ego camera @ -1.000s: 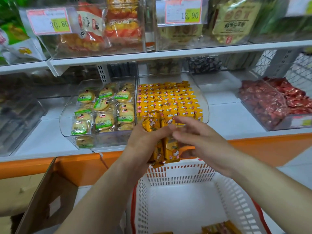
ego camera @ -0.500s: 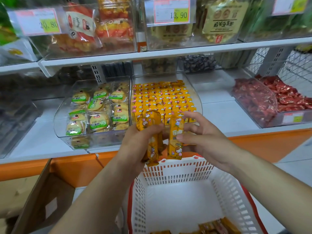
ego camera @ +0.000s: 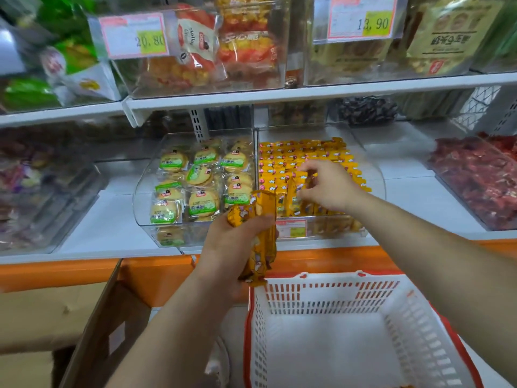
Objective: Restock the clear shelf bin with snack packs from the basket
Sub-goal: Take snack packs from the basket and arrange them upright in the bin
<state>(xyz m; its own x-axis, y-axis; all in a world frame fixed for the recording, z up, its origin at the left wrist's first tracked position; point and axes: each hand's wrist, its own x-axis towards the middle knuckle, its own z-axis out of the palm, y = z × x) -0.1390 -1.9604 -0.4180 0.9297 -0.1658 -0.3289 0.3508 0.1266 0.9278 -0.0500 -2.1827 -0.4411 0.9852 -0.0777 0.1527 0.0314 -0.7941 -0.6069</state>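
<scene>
The clear shelf bin (ego camera: pixel 376 175) sits on the middle shelf, filled with rows of small orange snack packs (ego camera: pixel 282 161). My left hand (ego camera: pixel 235 242) grips a bundle of orange snack packs (ego camera: pixel 258 233) upright, in front of the shelf edge and above the basket's far rim. Inside the bin, my right hand (ego camera: pixel 327 186) pinches one orange pack (ego camera: pixel 306 177) over the front rows. The white basket with a red rim (ego camera: pixel 330 292) stands below, its visible floor mostly bare.
A second clear bin of green-labelled biscuit packs (ego camera: pixel 195 186) adjoins on the left. A bin of red packs (ego camera: pixel 481 177) stands at the right. Upper-shelf bins carry price tags (ego camera: pixel 134 35). An open cardboard box (ego camera: pixel 92 326) sits left of the basket.
My right hand took one pack from the bundle and moved up and forward into the bin. The left hand stayed at the shelf edge, still holding the other packs.
</scene>
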